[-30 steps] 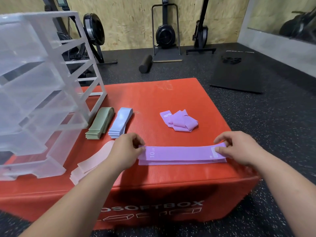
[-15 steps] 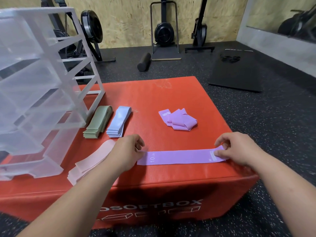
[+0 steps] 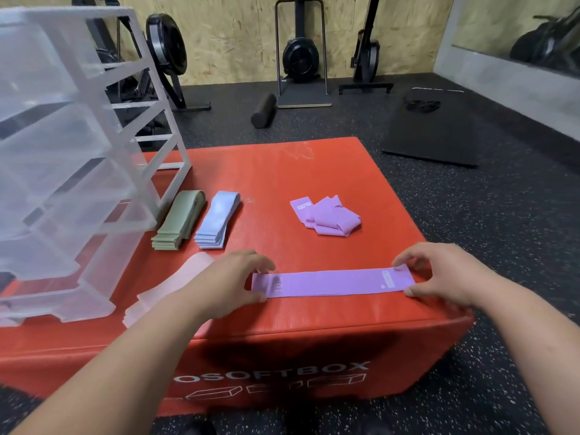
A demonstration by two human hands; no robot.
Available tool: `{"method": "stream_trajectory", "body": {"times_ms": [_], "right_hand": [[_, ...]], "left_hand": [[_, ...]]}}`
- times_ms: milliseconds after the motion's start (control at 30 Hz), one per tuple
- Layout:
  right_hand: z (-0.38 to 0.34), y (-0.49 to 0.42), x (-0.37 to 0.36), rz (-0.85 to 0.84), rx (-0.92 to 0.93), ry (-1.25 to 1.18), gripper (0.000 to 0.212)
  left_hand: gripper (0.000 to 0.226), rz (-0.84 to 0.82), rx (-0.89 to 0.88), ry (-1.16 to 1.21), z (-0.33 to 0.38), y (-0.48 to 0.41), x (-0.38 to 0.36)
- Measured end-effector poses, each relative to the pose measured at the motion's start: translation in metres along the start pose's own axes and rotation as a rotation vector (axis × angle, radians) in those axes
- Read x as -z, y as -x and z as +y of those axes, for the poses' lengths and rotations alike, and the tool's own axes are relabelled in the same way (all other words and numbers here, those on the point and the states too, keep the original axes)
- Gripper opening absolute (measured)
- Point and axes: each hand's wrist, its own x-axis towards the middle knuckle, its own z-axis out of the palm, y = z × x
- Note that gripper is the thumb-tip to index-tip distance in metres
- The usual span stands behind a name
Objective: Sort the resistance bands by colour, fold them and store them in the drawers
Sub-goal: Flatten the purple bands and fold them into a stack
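Indoors, red box (image 3: 314, 171) on speckled floor (image 3: 502, 230)

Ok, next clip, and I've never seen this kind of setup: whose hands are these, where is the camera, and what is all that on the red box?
There is no machine here. A person works bare-handed, and the single camera sits on their head, looking forward and down, so you see their own arms reaching in. The left hand and the right hand each hold one end of a purple band, which lies flat along the near edge of the red soft box. Further back on the box is a loose purple heap of bands not yet folded. To the left are neat stacks: green bands, blue bands and, nearer and partly behind the left arm, pink bands. The clear drawer unit stands on the box's left side; I cannot tell what its drawers hold. Gym equipment fills the background.
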Motion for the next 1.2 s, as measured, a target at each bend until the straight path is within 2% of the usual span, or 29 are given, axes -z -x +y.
{"method": "stream_trajectory", "body": {"times_ms": [333,467,533,800,1067,1200], "right_hand": [[-0.01,0.0,0.002,0.001,0.017,0.048,0.048],[-0.011,0.0,0.003,-0.007,0.04,0.044,0.055],[-0.014,-0.003,0.004,0.039,0.049,0.03,0.055],[-0.06,-0.048,-0.017,0.209,0.086,0.076,0.034],[-0.104,-0.098,-0.043,0.352,0.063,0.228,0.043],[-0.112,-0.122,-0.053,0.354,0.022,0.247,0.042]], "left_hand": [[0.048,0.007,-0.006,0.0,0.001,0.002,0.002],[0.049,0.022,0.002,0.038,-0.006,0.0,-0.002],[0.045,0.067,0.019,0.055,-0.009,-0.003,-0.004],[0.041,0.137,0.037,0.125,-0.009,-0.035,-0.007],[0.039,0.201,0.027,0.135,-0.004,-0.073,-0.018],[0.037,0.208,0.028,0.13,-0.01,-0.082,-0.024]]}}
